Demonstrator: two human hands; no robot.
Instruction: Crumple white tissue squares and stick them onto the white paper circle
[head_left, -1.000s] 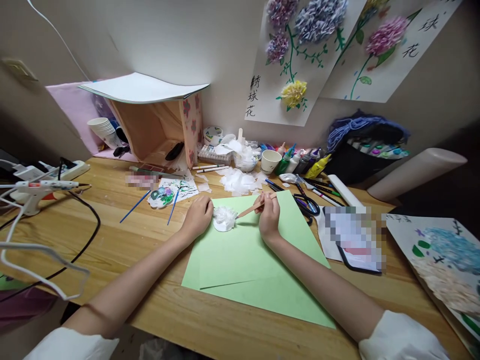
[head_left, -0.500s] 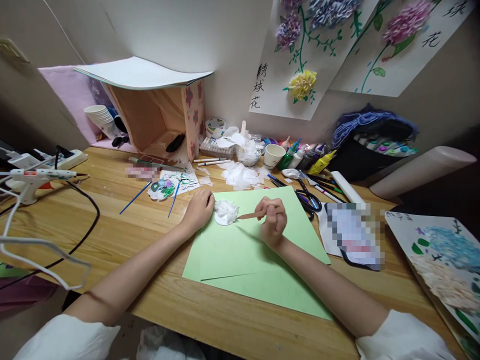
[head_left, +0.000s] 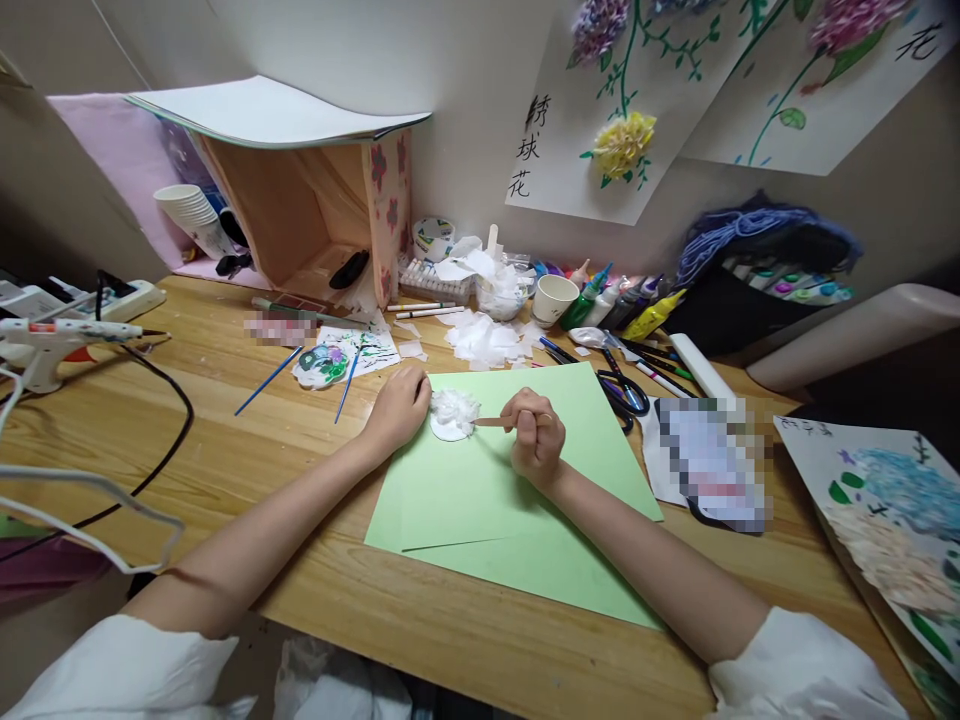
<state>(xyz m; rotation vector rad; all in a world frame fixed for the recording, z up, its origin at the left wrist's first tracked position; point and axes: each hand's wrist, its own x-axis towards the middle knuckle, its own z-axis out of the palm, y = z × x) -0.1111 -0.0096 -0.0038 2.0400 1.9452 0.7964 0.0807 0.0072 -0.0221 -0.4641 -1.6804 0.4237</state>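
A round white paper piece with a ruffled tissue flower (head_left: 454,411) lies on light green paper (head_left: 465,500). My right hand (head_left: 535,432) is closed around a flat brown craft stick (head_left: 492,422). The stick points left and its tip meets the flower's right edge. At the green paper's left edge, my left hand (head_left: 402,408) rests with curled fingers, right beside the flower. Its fingertips are hidden, so I cannot tell whether they grip the flower's edge. Behind the green paper lies a pile of white tissue pieces (head_left: 487,340).
A paper cup (head_left: 556,300) and paint bottles (head_left: 589,300) stand at the back. Black scissors (head_left: 626,392) and pens are to the right. On the left are paintbrushes (head_left: 268,381), a peach box (head_left: 390,220), and a white glue gun (head_left: 52,345) with cables.
The view has tilted down slightly, shifting everything in it. My right hand has moved a little, with the stick still at the flower's edge. My left hand stays beside the flower.
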